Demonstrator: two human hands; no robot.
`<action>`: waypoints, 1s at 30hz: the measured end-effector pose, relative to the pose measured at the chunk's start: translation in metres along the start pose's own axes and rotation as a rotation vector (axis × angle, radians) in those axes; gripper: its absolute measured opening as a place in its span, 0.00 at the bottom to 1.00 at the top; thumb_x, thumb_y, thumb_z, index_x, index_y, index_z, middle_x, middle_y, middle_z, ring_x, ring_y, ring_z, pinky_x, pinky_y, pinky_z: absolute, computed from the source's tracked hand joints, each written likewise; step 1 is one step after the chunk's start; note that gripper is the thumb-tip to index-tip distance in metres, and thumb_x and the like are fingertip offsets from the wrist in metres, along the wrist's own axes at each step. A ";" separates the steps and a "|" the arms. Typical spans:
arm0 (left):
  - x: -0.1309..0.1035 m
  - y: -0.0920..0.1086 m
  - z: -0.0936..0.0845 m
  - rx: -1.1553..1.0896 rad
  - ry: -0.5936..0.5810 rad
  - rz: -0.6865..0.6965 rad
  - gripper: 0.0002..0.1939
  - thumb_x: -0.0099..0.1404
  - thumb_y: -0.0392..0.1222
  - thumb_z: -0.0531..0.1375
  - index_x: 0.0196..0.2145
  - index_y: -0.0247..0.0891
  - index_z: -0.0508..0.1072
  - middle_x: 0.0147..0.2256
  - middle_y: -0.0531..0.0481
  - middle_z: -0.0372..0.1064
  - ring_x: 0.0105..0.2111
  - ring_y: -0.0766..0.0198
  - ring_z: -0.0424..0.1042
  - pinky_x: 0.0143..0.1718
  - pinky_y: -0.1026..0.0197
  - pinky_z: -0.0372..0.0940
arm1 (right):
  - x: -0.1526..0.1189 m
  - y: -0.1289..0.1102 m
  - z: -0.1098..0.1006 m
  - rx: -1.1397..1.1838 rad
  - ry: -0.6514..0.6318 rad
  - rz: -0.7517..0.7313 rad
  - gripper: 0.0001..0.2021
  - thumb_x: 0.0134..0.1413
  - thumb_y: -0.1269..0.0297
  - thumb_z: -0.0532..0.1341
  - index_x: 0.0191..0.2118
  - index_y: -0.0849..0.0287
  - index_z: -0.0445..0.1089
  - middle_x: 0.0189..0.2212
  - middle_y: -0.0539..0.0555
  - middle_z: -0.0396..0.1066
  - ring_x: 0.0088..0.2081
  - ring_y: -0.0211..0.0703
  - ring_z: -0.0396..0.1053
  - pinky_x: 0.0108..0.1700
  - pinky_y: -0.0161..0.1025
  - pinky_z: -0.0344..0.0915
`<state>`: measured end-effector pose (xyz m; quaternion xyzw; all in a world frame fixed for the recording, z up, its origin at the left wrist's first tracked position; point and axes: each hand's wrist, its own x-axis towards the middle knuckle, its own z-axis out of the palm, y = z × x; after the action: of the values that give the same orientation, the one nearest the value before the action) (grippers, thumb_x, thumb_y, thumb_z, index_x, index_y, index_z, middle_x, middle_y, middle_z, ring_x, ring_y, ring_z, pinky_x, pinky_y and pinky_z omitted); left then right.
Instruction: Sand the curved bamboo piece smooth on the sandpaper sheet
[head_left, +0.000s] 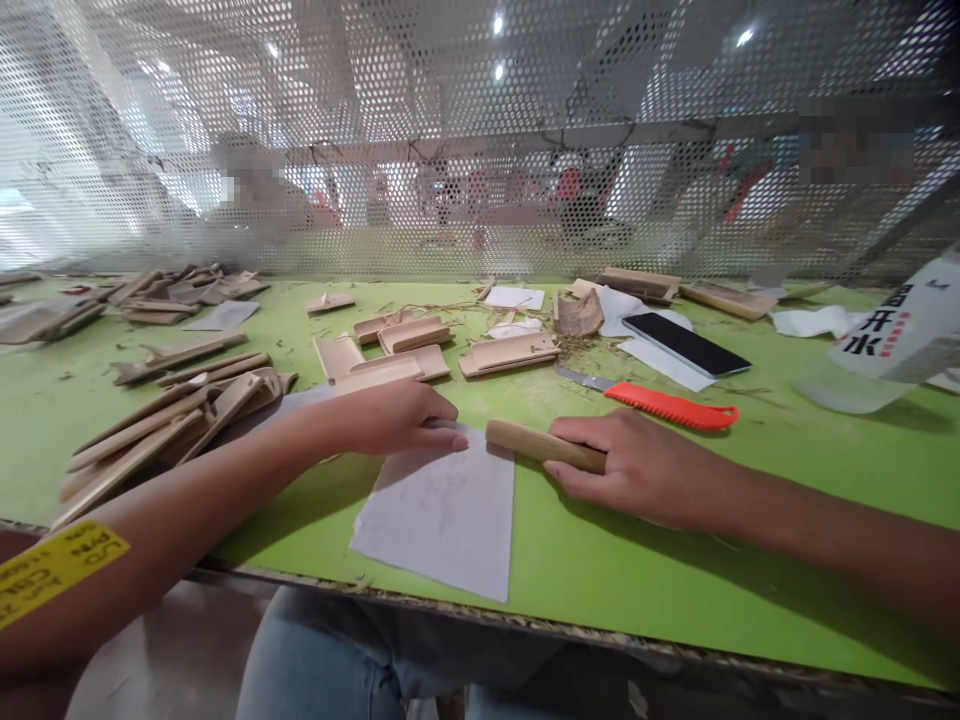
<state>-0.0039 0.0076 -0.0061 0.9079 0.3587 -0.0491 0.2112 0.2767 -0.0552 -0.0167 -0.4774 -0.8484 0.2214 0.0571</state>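
Note:
My right hand (637, 465) is closed around a short curved bamboo piece (517, 442). The piece's free end lies over the right edge of a pale, rough-looking sheet of paper (442, 520). At the sheet's upper edge is my left hand (394, 415), its fingers bent and thumb pressed down, gripping the paper there; part of this grip is hidden. Just behind the hands lie several split bamboo pieces (510, 355). An orange-handled knife (671, 405), its blade exposed and pointing left, rests beyond my right hand.
More bamboo pieces pile up at left (161, 430) and far left. A phone (686, 343) lies on paper at the right, near a translucent bottle (877, 345). Shavings litter the green table (622, 590). A perforated screen (450, 130) stands behind, with people beyond it.

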 end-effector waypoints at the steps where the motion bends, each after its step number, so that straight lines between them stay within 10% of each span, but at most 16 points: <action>1: 0.000 0.000 0.000 0.002 -0.002 -0.001 0.24 0.72 0.59 0.54 0.25 0.39 0.63 0.21 0.56 0.58 0.22 0.68 0.57 0.25 0.60 0.47 | -0.001 -0.001 0.001 -0.014 -0.011 -0.014 0.12 0.63 0.58 0.57 0.29 0.55 0.61 0.22 0.46 0.64 0.24 0.39 0.59 0.28 0.39 0.48; 30: 0.001 0.003 0.000 -0.002 -0.001 -0.016 0.23 0.72 0.58 0.54 0.26 0.39 0.65 0.22 0.55 0.61 0.23 0.67 0.57 0.26 0.60 0.47 | -0.007 -0.007 0.002 0.033 -0.079 -0.082 0.12 0.64 0.58 0.57 0.29 0.55 0.60 0.21 0.46 0.62 0.23 0.38 0.58 0.27 0.39 0.47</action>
<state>-0.0010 0.0064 -0.0050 0.9047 0.3660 -0.0508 0.2120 0.2745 -0.0653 -0.0147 -0.4322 -0.8651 0.2514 0.0406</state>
